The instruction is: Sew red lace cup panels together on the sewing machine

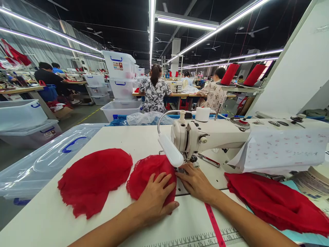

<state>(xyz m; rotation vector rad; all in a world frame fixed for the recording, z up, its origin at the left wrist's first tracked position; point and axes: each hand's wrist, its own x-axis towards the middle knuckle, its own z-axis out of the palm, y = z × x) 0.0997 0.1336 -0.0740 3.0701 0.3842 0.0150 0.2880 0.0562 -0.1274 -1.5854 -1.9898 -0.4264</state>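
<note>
Left hand [154,200] lies palm down, forearm entering from the lower left, fingers spread slightly apart and pressed flat on a red lace piece [144,180]. The piece sits under and just beyond those fingers, its far edge reaching the needle area of the sewing machine [205,135]. Right hand [196,181] lies flat beside it, forearm entering from the lower right, fingers extended and close together; the fingertips touch the right edge of the lace piece directly below the machine head. Neither hand grips anything; both press down.

A second red lace piece [95,180] lies flat, well left of the left fingers and apart from the first. A heap of red fabric [277,200] lies right of the right wrist. A white lamp head [171,150] on a gooseneck hangs just above the fingertips.

Surface: white sewing table [123,137] with a printed ruler scale [200,238] and a red strip along its near edge, behind the wrists; the numerals cannot be read. A clear bin lid with a blue handle [69,144] lies at the table's left edge.

Room: a factory hall with strip lights, stacked clear bins [119,73] bearing illegible labels, and seated people at other tables, backs turned. Two red thread cones [241,74] stand far right. Paper on the machine arm carries faint, unreadable print.
</note>
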